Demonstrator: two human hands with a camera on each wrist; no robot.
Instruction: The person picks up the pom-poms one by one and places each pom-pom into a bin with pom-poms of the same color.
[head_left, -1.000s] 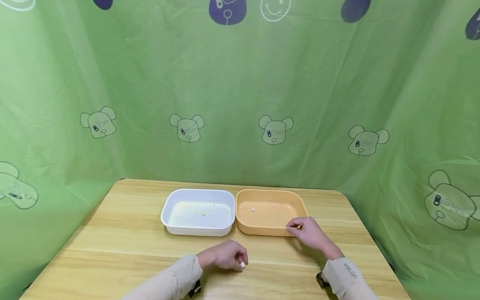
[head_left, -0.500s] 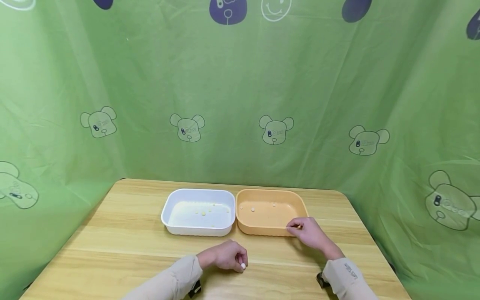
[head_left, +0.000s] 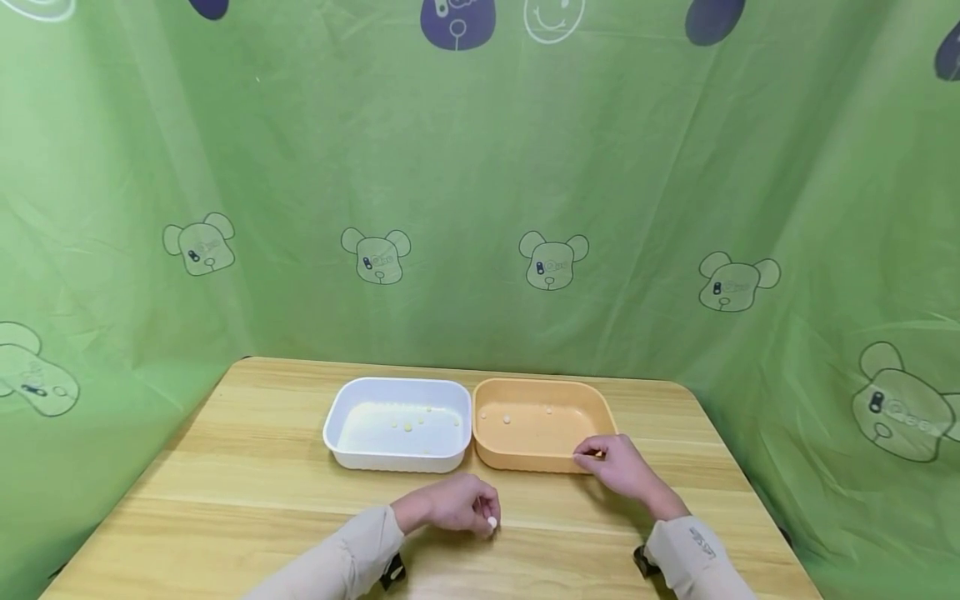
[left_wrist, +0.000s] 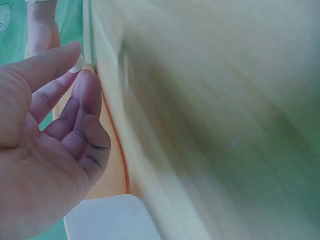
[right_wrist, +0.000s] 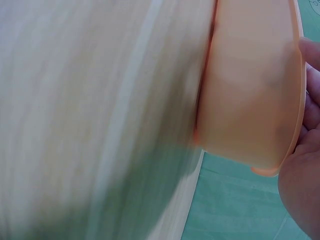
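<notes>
My left hand (head_left: 459, 502) pinches a small round white tablet (head_left: 492, 522) between thumb and fingers, a little above the table and in front of the trays. In the left wrist view the tablet (left_wrist: 77, 64) shows at the thumb tip, and the other fingers curl loosely. With thumb and fingers my right hand (head_left: 617, 463) grips the front right rim of the orange tray (head_left: 525, 461); in the right wrist view the thumb lies on the rim and the fingers are partly hidden behind it. Three pale tablets lie in the orange tray.
To the left, touching or nearly touching the orange tray, stands a white tray (head_left: 397, 461) with several small yellowish tablets (head_left: 408, 427) in it. Both trays stand toward the far side of a wooden table (head_left: 247, 500). A green printed curtain (head_left: 465, 167) surrounds the table.
My left hand has risen slightly and moved a little to the right, carrying the white tablet. The right hand keeps its place at the orange tray's rim.
</notes>
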